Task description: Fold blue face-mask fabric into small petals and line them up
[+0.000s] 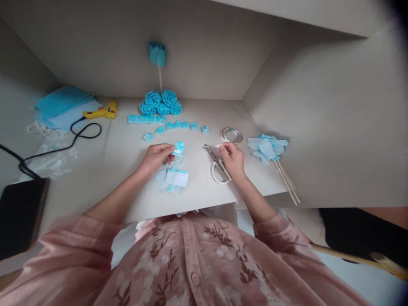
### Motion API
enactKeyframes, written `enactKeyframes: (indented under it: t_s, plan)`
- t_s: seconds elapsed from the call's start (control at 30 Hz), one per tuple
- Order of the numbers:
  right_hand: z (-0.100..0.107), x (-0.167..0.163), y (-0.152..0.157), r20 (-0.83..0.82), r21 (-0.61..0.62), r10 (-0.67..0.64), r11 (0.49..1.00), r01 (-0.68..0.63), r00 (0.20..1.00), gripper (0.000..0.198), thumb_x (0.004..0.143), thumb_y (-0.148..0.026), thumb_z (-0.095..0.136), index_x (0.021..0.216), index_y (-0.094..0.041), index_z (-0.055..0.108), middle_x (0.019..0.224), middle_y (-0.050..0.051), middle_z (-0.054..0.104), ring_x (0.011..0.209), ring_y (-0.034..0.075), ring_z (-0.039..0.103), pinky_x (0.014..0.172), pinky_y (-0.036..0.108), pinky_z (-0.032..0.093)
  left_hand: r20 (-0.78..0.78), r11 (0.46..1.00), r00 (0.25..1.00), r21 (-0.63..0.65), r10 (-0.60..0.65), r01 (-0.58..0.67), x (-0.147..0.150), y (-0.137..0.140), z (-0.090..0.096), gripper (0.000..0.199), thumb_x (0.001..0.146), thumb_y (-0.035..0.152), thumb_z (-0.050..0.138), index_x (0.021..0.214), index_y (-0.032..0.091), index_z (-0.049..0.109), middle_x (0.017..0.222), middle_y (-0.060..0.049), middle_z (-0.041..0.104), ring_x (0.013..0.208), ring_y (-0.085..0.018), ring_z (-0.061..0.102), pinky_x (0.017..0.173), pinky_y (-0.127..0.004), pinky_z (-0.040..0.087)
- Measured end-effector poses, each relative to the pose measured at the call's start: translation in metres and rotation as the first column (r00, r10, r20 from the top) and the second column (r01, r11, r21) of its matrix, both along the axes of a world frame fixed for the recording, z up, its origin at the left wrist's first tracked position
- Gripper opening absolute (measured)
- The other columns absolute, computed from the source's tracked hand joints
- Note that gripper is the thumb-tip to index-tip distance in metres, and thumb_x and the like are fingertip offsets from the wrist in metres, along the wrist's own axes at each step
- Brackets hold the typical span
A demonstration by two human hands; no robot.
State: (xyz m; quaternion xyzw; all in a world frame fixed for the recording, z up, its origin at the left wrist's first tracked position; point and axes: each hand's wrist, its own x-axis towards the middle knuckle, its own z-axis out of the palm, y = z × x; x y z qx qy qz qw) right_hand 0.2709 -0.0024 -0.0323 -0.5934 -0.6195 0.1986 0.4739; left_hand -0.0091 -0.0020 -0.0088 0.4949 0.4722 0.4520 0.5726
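My left hand [155,157] pinches a small blue fabric petal [179,148] with a white strip across its lower part. Between the fingertips of my right hand [233,160] is a tiny white scrap [219,145], too small to make out fully. Scissors [219,165] with white handles lie just beside that hand, and a tape roll [232,135] rests beyond it. Below my left hand are blue and white fabric pieces [177,177]. Several similar blue petals [185,126] form a rough row past both hands, with a pleated blue strip [145,119] behind them.
Blue fabric roses [163,102] are stacked at the back, under a blue flower on a stick [157,55]. A yellow glue gun [102,112] and folded face masks [65,104] lie left, near white scraps [59,163] and a phone [22,216]. Sticks with pale blue fabric [269,148] lie right.
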Motion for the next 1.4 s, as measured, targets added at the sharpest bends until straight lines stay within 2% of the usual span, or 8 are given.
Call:
enactKeyframes:
  t_s: [0.13, 0.23, 0.47, 0.7, 0.8, 0.9, 1.2, 1.4]
  plan:
    - [0.022, -0.025, -0.012, -0.042, 0.099, 0.143, 0.985, -0.139, 0.989, 0.028, 0.092, -0.045, 0.055, 0.098, -0.021, 0.068, 0.087, 0.003, 0.073, 0.078, 0.016, 0.067, 0.068, 0.028, 0.053, 0.019, 1.0, 1.0, -0.01, -0.023, 0.023, 0.001, -0.001, 0.004, 0.03, 0.073, 0.043, 0.07, 0.07, 0.013, 0.065, 0.058, -0.001, 0.062, 0.046, -0.009, 0.05, 0.051, -0.024, 0.038]
    - [0.04, -0.05, -0.009, -0.223, 0.069, 0.284, 0.959, -0.275, 0.933, 0.033, 0.093, -0.051, 0.051, 0.108, -0.024, 0.065, 0.096, 0.005, 0.071, 0.084, 0.016, 0.067, 0.065, 0.027, 0.056, 0.018, 0.999, 0.999, 0.003, -0.033, 0.033, 0.002, -0.001, 0.007, 0.032, 0.072, 0.044, 0.071, 0.068, 0.013, 0.065, 0.057, -0.001, 0.061, 0.047, -0.008, 0.051, 0.051, -0.023, 0.039]
    - [0.044, -0.094, 0.017, -0.433, -0.045, 0.506, 0.814, -0.578, 0.746, 0.044, 0.087, -0.057, 0.057, 0.12, -0.027, 0.058, 0.104, 0.005, 0.067, 0.089, 0.017, 0.064, 0.065, 0.028, 0.057, -0.01, 0.998, 0.999, 0.047, -0.049, 0.049, 0.003, 0.0, 0.003, 0.035, 0.074, 0.047, 0.07, 0.071, 0.013, 0.067, 0.056, 0.0, 0.06, 0.047, -0.008, 0.051, 0.05, -0.022, 0.039]
    - [0.038, -0.107, 0.024, -0.438, -0.037, 0.463, 0.847, -0.531, 0.77, 0.035, 0.081, -0.045, 0.069, 0.11, -0.025, 0.064, 0.078, -0.002, 0.06, 0.066, 0.012, 0.056, 0.057, 0.025, 0.048, 0.067, 0.996, 0.994, 0.041, -0.083, 0.08, 0.004, -0.003, 0.005, 0.043, 0.077, 0.056, 0.066, 0.075, 0.012, 0.067, 0.061, -0.002, 0.062, 0.052, -0.01, 0.054, 0.051, -0.023, 0.042]
    - [0.038, -0.107, 0.024, -0.463, -0.03, 0.457, 0.848, -0.529, 0.76, 0.036, 0.082, -0.046, 0.069, 0.111, -0.025, 0.063, 0.079, -0.002, 0.061, 0.069, 0.012, 0.058, 0.061, 0.026, 0.05, 0.104, 0.994, 0.989, 0.01, -0.109, 0.109, 0.005, -0.003, 0.007, 0.048, 0.078, 0.059, 0.063, 0.079, 0.011, 0.067, 0.064, -0.003, 0.063, 0.054, -0.012, 0.056, 0.05, -0.025, 0.043]
    - [0.036, -0.106, 0.022, -0.469, -0.027, 0.459, 0.846, -0.532, 0.755, 0.04, 0.082, -0.049, 0.068, 0.113, -0.026, 0.062, 0.081, -0.001, 0.063, 0.071, 0.013, 0.059, 0.062, 0.027, 0.05, -0.016, 0.988, 0.988, 0.007, -0.152, 0.152, 0.005, -0.003, 0.007, 0.038, 0.072, 0.049, 0.072, 0.071, 0.012, 0.066, 0.058, -0.001, 0.06, 0.049, -0.009, 0.051, 0.049, -0.023, 0.04]
    - [0.032, -0.086, 0.022, -0.429, 0.039, 0.385, 0.912, -0.409, 0.817, 0.037, 0.092, -0.054, 0.053, 0.116, -0.027, 0.06, 0.102, 0.005, 0.068, 0.091, 0.016, 0.063, 0.073, 0.029, 0.053, -0.084, 0.999, 0.995, 0.008, -0.046, 0.047, 0.003, 0.001, 0.005, 0.03, 0.071, 0.041, 0.07, 0.064, 0.014, 0.061, 0.057, 0.001, 0.059, 0.045, -0.006, 0.047, 0.048, -0.022, 0.036]
    - [0.037, -0.085, 0.016, -0.297, 0.116, 0.456, 0.889, -0.443, 0.839, 0.03, 0.094, -0.05, 0.051, 0.096, -0.025, 0.067, 0.104, 0.004, 0.067, 0.101, 0.018, 0.062, 0.08, 0.032, 0.054, -0.066, 0.999, 0.997, 0.023, -0.038, 0.04, 0.002, 0.0, 0.006, 0.03, 0.073, 0.043, 0.069, 0.066, 0.014, 0.062, 0.058, 0.0, 0.059, 0.046, -0.007, 0.048, 0.048, -0.022, 0.037]
